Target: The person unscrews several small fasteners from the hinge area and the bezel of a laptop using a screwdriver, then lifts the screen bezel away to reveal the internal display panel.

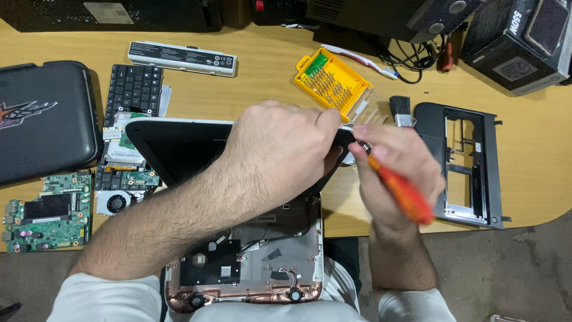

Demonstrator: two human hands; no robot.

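Hands (280, 149) grip laptop (179, 143), orange screwdriver (402, 191), yellow case (330, 77) holding bits (328, 83)

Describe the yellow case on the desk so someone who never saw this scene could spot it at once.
Start at the wooden desk and look just beyond the left hand. The yellow case lies open and tilted there, rows of metal screwdriver bits inside. It is the only bright yellow thing among black and grey parts.

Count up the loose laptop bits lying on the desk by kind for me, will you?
Keyboard: 1
Battery: 1
Green circuit board: 1
Cooling fan: 1
Black frame: 1
Total: 5

The left hand steadies the opened laptop; the right hand holds an orange screwdriver.
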